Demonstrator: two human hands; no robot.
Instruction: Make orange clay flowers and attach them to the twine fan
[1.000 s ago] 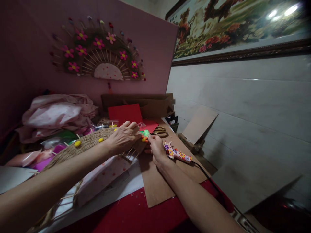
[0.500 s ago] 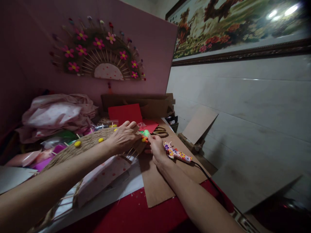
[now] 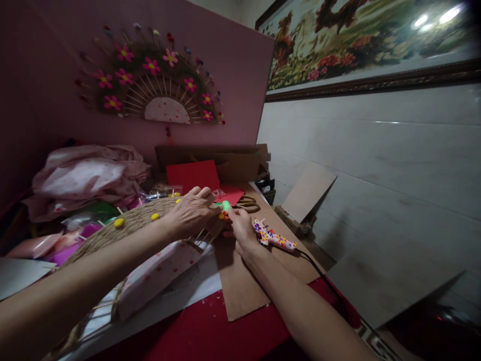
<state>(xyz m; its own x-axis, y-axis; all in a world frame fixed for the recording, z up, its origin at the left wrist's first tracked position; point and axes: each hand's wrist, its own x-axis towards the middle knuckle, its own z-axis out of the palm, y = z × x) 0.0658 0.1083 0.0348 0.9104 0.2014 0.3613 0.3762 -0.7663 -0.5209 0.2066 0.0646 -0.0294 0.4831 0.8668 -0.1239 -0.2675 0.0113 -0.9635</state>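
Note:
The twine-wrapped fan frame [image 3: 139, 223], with yellow dots, thin sticks and a dotted cloth panel [image 3: 160, 276], lies across the table under my left forearm. My left hand [image 3: 197, 208] is closed at the fan's right end, its fingertips mostly hidden. Close beside it, my right hand [image 3: 243, 229] pinches a small orange flower [image 3: 226, 215] with a yellow centre. A shiny green piece [image 3: 226, 205] shows just behind the flower. To the right of my right hand lies a flower-patterned glue gun [image 3: 276, 238] with a black cord.
Brown cardboard [image 3: 244, 291] lies beneath my hands on the red table cover [image 3: 188, 331]. Behind are scissors [image 3: 250, 204], red paper [image 3: 193, 174] and a heap of pink dotted cloth [image 3: 90, 170]. A finished flowered fan [image 3: 167, 110] hangs on the pink panel.
The orange flower has turned slightly between my fingers, and less of its petals shows. Both hands stay in nearly the same place.

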